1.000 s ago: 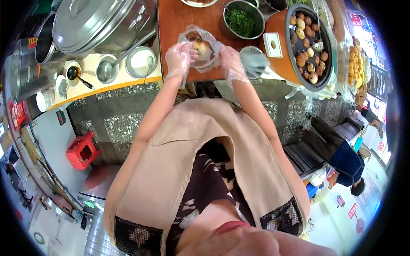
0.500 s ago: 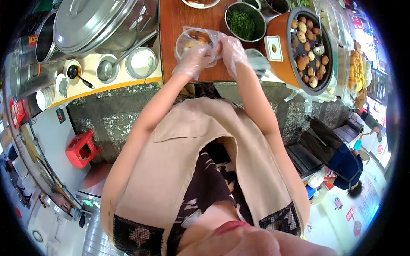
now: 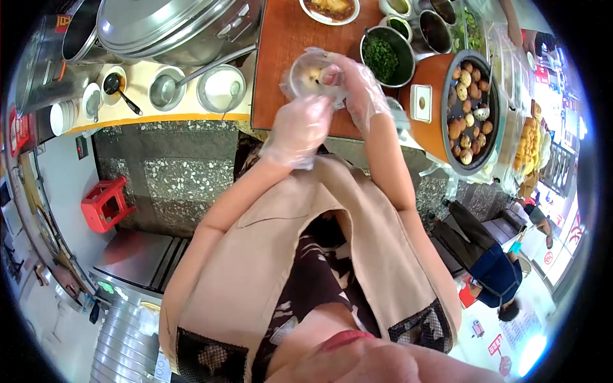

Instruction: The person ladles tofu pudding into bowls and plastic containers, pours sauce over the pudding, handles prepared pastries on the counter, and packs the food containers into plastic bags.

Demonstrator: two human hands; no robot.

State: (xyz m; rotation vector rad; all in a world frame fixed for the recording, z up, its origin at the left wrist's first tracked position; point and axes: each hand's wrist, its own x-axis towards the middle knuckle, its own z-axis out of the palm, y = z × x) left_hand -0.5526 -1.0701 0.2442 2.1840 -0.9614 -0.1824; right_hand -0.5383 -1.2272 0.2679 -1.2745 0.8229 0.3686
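A clear plastic bag (image 3: 300, 67) surrounds a round bowl (image 3: 308, 75) with pale brownish food in it, on the brown wooden counter. My right hand (image 3: 361, 89), in a thin clear glove, has its fingers bent around the bag's gathered edge at the bowl's right side. Closer to my body is my left hand (image 3: 297, 131), gloved the same way. Its fingers are curled at the near edge of the bag and partly smeared by motion. A metal pot of chopped green herbs (image 3: 381, 59) stands just right of the bag.
A plate of food in brown sauce (image 3: 330, 9) lies farther back. At right is an orange cooker of eggs (image 3: 471, 115). Steel bowls (image 3: 221, 89), a ladle (image 3: 214, 66) and a large lidded pot (image 3: 172, 29) are at left. A person in dark blue (image 3: 495, 271) is behind, right.
My left hand has drawn back toward my body from the bowl. My right hand stays at the bag's edge. The view has shifted, so the counter appears lower and farther right.
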